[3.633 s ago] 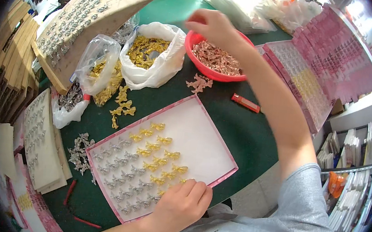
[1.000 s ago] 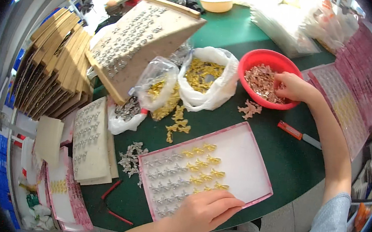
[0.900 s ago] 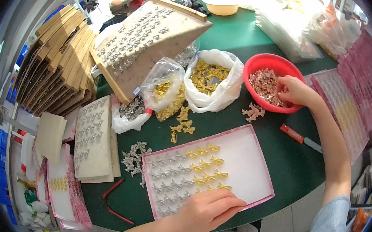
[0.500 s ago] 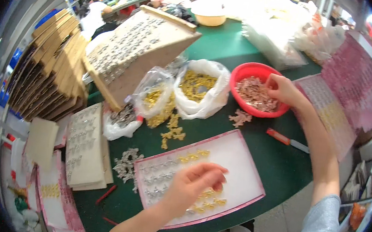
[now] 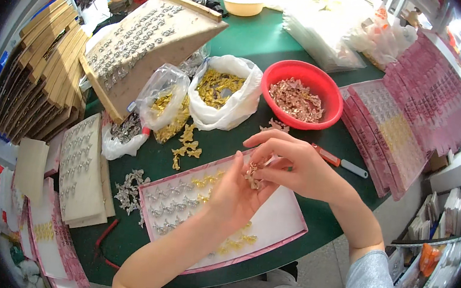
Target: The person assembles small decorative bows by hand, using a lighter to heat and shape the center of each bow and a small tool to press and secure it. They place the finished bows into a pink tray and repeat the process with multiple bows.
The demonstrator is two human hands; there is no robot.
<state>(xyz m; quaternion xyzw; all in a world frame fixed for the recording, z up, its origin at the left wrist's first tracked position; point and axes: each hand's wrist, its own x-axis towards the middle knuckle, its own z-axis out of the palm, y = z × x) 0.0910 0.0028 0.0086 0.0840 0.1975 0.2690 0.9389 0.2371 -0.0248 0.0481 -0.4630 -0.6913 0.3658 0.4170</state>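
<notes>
My left hand and my right hand meet above a white board with a pink border. Between them is a small clump of rose-gold metal ornaments. The left hand cups the clump from below, while the right fingers and thumb pinch it from above; how many pieces there are is hidden. Rows of silver bow-shaped ornaments and gold ones lie on the board, partly behind my left forearm. A red bowl beyond my right hand holds many rose-gold ornaments.
White bags of gold ornaments stand behind the board. Loose silver and gold pieces lie on the green table. A cutter rests to the right. Filled pink boards, a tilted tray and stacked wooden trays flank the table.
My right hand has left the red bowl, moving down and left to meet my left hand with rose-gold ornaments. My left hand has turned and risen slightly over the board.
</notes>
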